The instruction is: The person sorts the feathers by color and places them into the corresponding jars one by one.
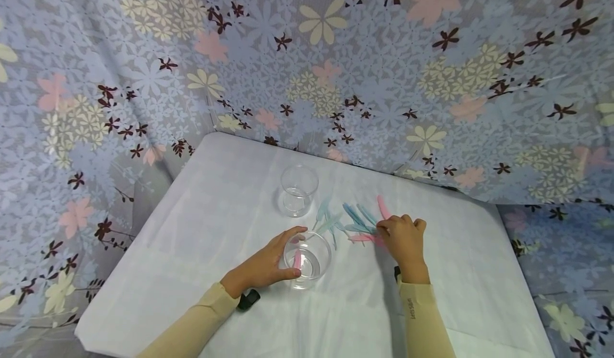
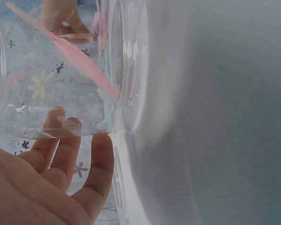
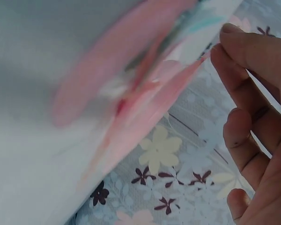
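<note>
I have the left hand holding the near cup, pink feather inside; right of that cup, my right hand sits narrow at loose feathers; whether gripping, I cannot tell.

1. A screened-off spot around a table; home or studio, unclear.
2. Flower-patterned fabric hangs behind and beside it.
3. A white covering lies across the table's top.
</note>
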Tool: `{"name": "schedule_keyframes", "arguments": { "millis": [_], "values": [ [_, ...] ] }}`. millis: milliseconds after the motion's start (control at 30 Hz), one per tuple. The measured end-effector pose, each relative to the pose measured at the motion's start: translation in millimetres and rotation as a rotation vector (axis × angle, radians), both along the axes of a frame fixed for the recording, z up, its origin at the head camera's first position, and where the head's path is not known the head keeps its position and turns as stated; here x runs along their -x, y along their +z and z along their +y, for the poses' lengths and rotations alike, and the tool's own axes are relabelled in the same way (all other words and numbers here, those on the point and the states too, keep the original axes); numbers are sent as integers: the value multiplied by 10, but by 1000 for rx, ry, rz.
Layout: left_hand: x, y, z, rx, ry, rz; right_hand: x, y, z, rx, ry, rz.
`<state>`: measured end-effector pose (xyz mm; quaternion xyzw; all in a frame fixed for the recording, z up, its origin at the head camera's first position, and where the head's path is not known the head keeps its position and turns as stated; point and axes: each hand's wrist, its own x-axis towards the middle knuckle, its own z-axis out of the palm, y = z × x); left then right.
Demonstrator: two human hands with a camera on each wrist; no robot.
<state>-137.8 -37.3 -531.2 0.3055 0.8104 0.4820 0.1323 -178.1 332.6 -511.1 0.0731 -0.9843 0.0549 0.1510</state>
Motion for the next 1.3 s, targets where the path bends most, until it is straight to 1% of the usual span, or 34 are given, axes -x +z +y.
{"name": "schedule_keyframes", "arguments": {
  "millis": [100,167,333,433,633,867,933,1033,1167,1300],
  "values": [
    [5,-13,2,-2,1,4,-29,33,13,23,22,105],
    [3,-13,2,-5,3,1,-45,68,15,39,38,157],
    [1,7,1,-11,-6,2,-79,182,5,63,55,244],
    [10,4,2,-7,-7,8,-108,287,-21,106,60,298],
    [24,-23,7,-10,3,5,-203,561,-141,271,64,375],
    [28,-33,3,-19,-9,14,-368,885,-431,594,98,473],
    [29,-27,0,-24,-13,21,-411,973,-519,655,113,489],
    [36,-34,2,-26,-16,32,-469,1075,-622,700,129,490],
    [39,-52,4,-25,-16,36,-551,1151,-725,746,159,486],
    [40,-61,2,-14,-15,38,-623,1202,-837,813,225,515]
  ]
}}
